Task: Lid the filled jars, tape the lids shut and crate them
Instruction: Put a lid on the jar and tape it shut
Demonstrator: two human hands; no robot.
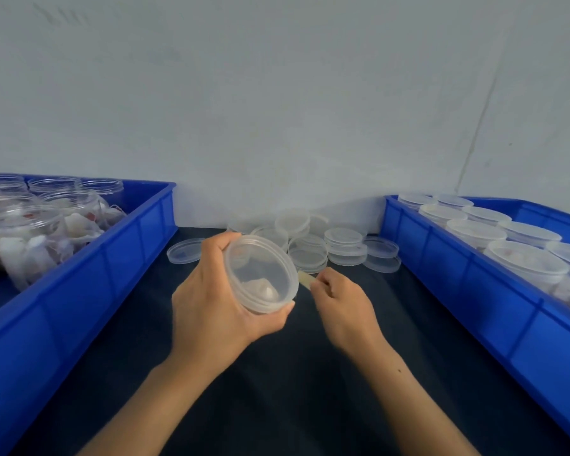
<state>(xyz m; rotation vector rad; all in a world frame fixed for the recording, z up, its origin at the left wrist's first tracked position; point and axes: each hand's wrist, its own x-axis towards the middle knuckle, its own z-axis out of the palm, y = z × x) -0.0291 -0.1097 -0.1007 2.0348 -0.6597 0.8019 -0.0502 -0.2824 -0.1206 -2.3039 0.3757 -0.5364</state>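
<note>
The dark counter (pixel 277 406) runs back to a pale wall (pixel 277 93). Taking the lidded jar (pixel 260 278) held above the counter's middle as the landmark: to its left a blue crate (pixel 89 284) holds open jars (pixel 46 205) filled with pale wrapped pieces; to its right a second blue crate (pixel 474 291) holds rows of lidded jars (pixel 507 245). Behind it, a heap of loose clear lids (pixel 310 245) lies on the counter against the wall. The left hand (pixel 218 301) grips the jar, fingers curled round its body, lid tilted toward the camera. Just right of the jar, the right hand (pixel 339 297) pinches a short strip of tape (pixel 305 279) whose other end touches the lid's edge.
</note>
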